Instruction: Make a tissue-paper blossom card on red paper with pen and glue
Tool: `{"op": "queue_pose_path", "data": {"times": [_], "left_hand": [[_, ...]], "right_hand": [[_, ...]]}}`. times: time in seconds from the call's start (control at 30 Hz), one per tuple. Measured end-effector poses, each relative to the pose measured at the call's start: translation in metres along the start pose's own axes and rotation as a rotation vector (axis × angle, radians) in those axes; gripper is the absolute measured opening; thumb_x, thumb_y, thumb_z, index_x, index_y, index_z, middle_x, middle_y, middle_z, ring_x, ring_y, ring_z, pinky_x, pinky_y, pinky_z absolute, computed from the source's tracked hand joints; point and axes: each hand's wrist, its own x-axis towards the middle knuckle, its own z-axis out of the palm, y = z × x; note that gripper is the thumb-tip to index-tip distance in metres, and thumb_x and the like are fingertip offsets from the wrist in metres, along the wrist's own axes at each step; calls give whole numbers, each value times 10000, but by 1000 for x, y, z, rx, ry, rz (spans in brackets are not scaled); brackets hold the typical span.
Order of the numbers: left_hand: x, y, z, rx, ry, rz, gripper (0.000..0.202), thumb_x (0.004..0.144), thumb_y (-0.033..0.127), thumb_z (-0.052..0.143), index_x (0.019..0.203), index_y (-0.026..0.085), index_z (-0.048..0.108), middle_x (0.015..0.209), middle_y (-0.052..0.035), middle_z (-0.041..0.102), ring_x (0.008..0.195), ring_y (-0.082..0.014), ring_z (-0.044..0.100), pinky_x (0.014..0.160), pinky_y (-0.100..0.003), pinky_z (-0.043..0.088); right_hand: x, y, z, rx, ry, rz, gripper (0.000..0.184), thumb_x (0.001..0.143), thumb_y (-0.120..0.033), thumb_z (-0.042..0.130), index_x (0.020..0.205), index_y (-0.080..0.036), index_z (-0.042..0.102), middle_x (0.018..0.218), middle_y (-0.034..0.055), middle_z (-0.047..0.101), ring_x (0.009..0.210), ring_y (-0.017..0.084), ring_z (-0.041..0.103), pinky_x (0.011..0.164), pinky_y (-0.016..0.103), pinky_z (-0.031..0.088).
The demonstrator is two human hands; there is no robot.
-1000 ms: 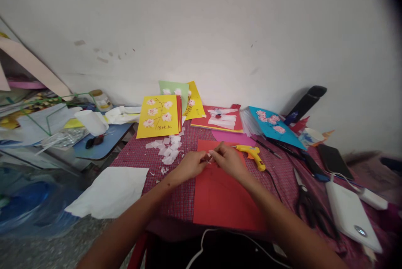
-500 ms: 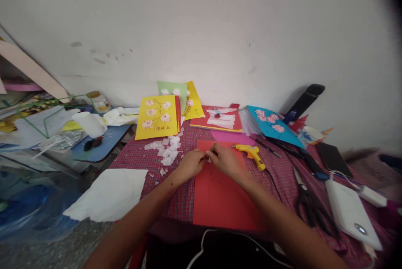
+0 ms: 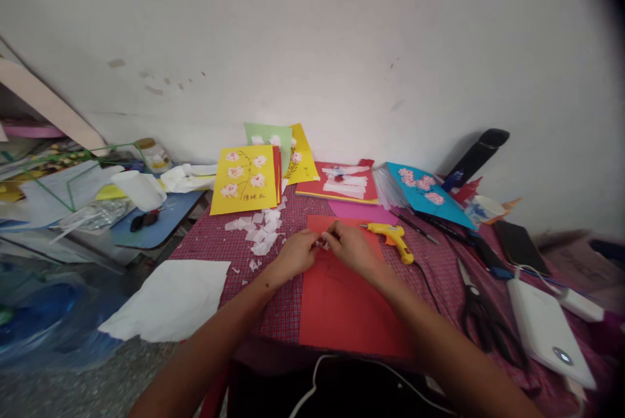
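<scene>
Both hands meet over the upper part of a red sheet of paper (image 3: 351, 314), fingertips nearly touching. My left hand (image 3: 301, 252) is closed in a pinch at a small whitish scrap of paper (image 3: 322, 244). From the other side my right hand (image 3: 347, 245) pinches at the same scrap, its fingers partly hiding it. Faint dark lines run across the red sheet below the hands. Just right of my right hand lies a yellow hot glue gun (image 3: 394, 236) with its cord trailing. Torn white paper pieces (image 3: 263, 236) are heaped left of the hands.
Yellow (image 3: 241, 200) and blue flower cards (image 3: 439, 206) stand at the back. A white tissue sheet (image 3: 170, 294) overhangs the table's left edge. Black scissors (image 3: 488, 320), a white power bank (image 3: 549, 333) and a paper cup (image 3: 485, 209) are on the right. A white cable (image 3: 312, 385) hangs in front.
The fingers have shifted slightly at the small scrap, and a little more of it shows between them. Otherwise the view has moved only a touch.
</scene>
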Motion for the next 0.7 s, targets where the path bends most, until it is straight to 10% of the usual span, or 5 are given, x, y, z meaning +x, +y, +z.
{"op": "queue_pose_path", "data": {"times": [0.7], "left_hand": [[-3, 7, -3, -29, -19, -43, 91, 869, 146, 555, 927, 178, 617, 932, -65, 674, 839, -195, 614, 710, -287, 413]], "right_hand": [[1, -7, -4, -67, -61, 24, 148, 939, -200, 574, 843, -181, 685, 837, 67, 762, 735, 171, 681, 637, 236, 414]]}}
